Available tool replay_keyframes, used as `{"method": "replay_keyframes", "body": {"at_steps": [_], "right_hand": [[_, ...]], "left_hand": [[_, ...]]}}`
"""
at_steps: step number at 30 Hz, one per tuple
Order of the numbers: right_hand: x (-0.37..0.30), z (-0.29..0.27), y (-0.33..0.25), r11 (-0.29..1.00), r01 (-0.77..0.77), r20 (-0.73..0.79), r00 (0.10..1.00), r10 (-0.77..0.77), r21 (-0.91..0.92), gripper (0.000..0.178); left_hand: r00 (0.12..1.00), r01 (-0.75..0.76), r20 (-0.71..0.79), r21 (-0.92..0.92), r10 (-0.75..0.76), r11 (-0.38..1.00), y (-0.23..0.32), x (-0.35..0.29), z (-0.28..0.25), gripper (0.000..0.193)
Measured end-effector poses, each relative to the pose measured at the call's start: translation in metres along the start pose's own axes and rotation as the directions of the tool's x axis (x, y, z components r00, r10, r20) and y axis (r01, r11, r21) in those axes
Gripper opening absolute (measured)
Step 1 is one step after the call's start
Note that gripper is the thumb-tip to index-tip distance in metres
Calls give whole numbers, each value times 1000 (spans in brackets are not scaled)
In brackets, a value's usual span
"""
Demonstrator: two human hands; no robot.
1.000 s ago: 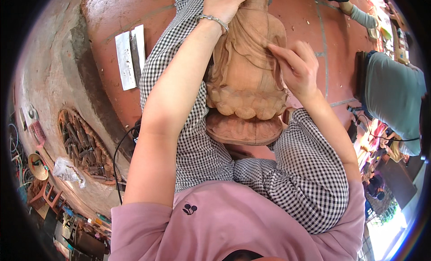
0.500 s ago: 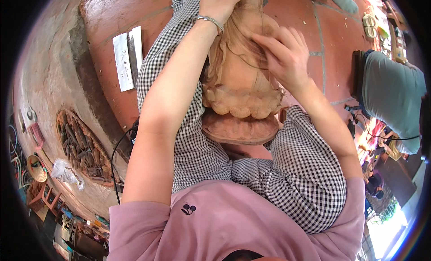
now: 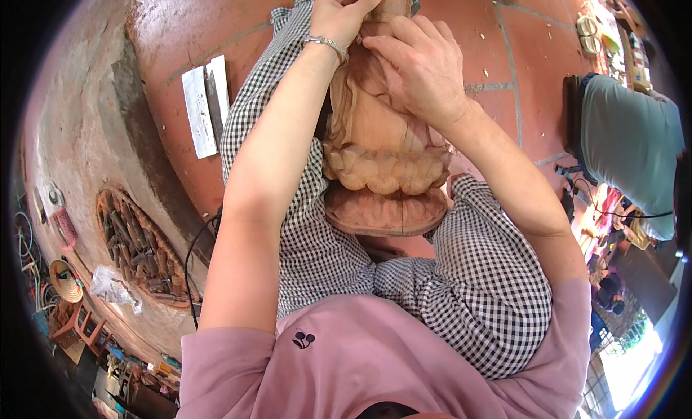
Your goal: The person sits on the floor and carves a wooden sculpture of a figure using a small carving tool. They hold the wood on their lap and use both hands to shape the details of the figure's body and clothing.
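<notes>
A carved wooden statue [image 3: 386, 127] lies between my legs, its narrow end away from me. Flowing folds cover its body, and scalloped petals [image 3: 386, 168] ring it above a darker round base [image 3: 389, 215]. At the far end my left hand [image 3: 339, 21] is closed around the narrow part, thumb on top; its other fingers are partly hidden. My right hand [image 3: 424, 69] rests against the upper body with fingers bent and thumb and forefinger together near the left hand. Whatever those fingers may pinch is hidden.
On the left, a raised ledge bears a heap of carving tools [image 3: 140, 242] and a clear plastic bag [image 3: 115, 285]. White paper strips with a dark flat bar [image 3: 214, 102] lie on the tiled floor. A grey-green cushioned seat [image 3: 627, 145] stands right, beside a black cable.
My right hand has slid up the carving, away from me and leftward, and its fingers have curled in. My left hand keeps its hold, shifting slightly.
</notes>
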State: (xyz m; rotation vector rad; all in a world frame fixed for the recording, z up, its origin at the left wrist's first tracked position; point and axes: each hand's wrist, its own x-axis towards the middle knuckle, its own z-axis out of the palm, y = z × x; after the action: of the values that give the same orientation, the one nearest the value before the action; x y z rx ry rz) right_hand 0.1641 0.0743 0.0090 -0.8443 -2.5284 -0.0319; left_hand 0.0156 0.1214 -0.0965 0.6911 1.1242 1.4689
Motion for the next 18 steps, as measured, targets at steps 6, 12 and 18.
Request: {"method": "replay_keyframes", "body": {"at_steps": [6,12,18], "right_hand": [[-46,-32,-8,998,-59,23,998,59,-25,20],[-6,-6,-2,999,39,-4,999,-39,-9,22],[-61,-35,8,990,-121,0,993,121,75,30]], "left_hand": [[998,-60,-12,-71,59,996,-4,-5,-3,51],[1000,-2,-25,61,4,998,7,-8,-1,65],[1000,-14,24,252,9,968,18,-13,-8,75]]}}
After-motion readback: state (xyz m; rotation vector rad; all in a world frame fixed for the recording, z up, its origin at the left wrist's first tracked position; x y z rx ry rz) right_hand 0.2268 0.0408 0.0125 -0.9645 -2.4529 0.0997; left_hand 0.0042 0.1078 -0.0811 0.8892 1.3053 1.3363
